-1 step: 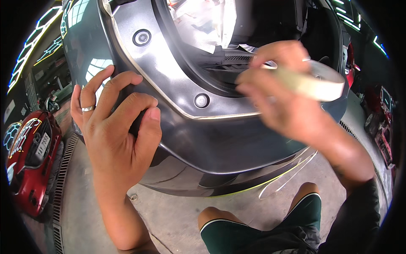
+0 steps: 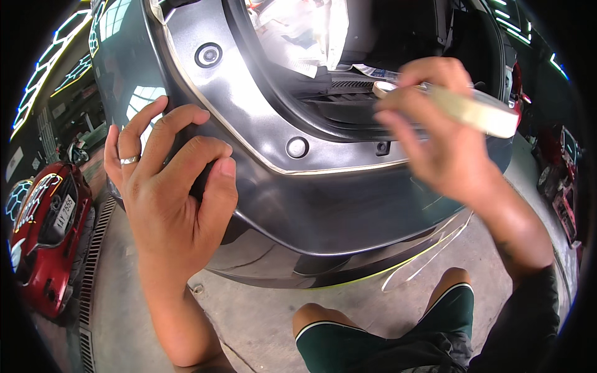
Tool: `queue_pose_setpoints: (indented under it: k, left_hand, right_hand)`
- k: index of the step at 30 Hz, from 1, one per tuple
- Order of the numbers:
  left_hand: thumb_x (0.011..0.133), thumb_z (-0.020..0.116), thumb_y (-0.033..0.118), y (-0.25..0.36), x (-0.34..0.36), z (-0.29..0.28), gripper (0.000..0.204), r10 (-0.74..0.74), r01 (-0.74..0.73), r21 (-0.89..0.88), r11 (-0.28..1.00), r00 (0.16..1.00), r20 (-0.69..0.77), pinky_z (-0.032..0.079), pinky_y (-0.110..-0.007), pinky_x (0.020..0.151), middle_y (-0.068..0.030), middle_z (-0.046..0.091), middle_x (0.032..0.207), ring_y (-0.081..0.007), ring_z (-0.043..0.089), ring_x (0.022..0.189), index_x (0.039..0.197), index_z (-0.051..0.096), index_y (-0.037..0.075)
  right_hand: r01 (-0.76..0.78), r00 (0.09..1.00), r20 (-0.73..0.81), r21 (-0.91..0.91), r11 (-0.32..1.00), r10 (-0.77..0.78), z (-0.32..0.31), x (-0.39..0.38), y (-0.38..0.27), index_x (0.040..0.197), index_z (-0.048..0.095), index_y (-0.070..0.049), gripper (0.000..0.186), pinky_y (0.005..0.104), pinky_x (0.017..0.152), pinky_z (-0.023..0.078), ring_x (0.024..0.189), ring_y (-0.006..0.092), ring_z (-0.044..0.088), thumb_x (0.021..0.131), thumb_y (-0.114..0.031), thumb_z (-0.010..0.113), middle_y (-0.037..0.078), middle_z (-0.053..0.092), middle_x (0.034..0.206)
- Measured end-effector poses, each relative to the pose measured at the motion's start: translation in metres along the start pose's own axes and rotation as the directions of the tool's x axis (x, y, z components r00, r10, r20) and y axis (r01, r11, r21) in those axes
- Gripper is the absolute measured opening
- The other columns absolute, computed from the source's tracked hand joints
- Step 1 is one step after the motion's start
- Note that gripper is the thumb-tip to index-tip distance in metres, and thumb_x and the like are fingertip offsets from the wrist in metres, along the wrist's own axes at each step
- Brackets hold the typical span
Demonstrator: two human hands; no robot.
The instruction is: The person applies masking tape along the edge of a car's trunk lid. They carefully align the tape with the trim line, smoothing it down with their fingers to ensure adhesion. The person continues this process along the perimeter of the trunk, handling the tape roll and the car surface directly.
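My left hand point(image 2: 173, 186) rests its fingertips on the dark grey rear body panel point(image 2: 348, 202) of a car. Its fingers are bent but apart, with a ring on one, and nothing shows in them. My right hand point(image 2: 448, 140), somewhat blurred, grips a roll of cream masking tape point(image 2: 494, 118) above the right side of the opening. A pale curled piece point(image 2: 382, 89) shows by its fingers; whether it joins the roll I cannot tell. A thin cream strip point(image 2: 336, 170) follows the panel's inner edge, below a round plug point(image 2: 297, 147).
Inside the car opening lies a white plastic bag point(image 2: 298, 31). A thin pale strand point(image 2: 404, 276) hangs from the lower bumper near my legs. One red car point(image 2: 46, 248) stands at the left beside a floor grate point(image 2: 93, 267); red car parts point(image 2: 563, 205) are at the right.
My right hand has moved a little to the right with the tape roll, uncovering a small square hole and more of the cream strip. The left hand has stayed in place.
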State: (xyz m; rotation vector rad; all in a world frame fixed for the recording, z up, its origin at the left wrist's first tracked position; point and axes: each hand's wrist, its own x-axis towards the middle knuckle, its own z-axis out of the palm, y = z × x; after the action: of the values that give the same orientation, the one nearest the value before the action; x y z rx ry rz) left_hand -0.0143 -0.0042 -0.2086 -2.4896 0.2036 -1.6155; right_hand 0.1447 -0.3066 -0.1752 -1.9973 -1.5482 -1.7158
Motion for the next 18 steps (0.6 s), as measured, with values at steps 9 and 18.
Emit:
queue_pose_setpoints:
  k: [9, 18]
  left_hand:
    - [0.089, 0.078, 0.019, 0.005, 0.003, 0.007, 0.01, -0.013, 0.011, -0.042, 0.999, 0.999, -0.036, 0.016, -0.062, 0.134, -0.004, 0.077, 0.132, -0.0368, 0.058, 0.15, 0.096, 0.084, 0.014]
    - [0.091, 0.077, 0.022, -0.002, 0.004, 0.0, 0.014, -0.018, 0.019, -0.023, 1.0, 0.998, 0.055, 0.017, -0.062, 0.135, -0.0045, 0.075, 0.138, -0.036, 0.053, 0.156, 0.097, 0.086, 0.013]
  right_hand:
    - [-0.544, 0.736, 0.538, 0.106, 0.833, 0.412, -0.071, -0.108, 0.099, 0.12, 0.079, 0.002, 0.02, 0.0449, 0.099, 0.055, 0.11, 0.0362, 0.073, 0.104, -0.009, 0.08, 0.018, 0.072, 0.116]
    - [-0.774, 0.557, 0.723, 0.274, 0.571, 0.409, -0.039, -0.141, 0.107, 0.113, 0.078, 0.005, 0.029, 0.0419, 0.088, 0.054, 0.096, 0.0245, 0.067, 0.1, -0.018, 0.088, 0.014, 0.073, 0.101]
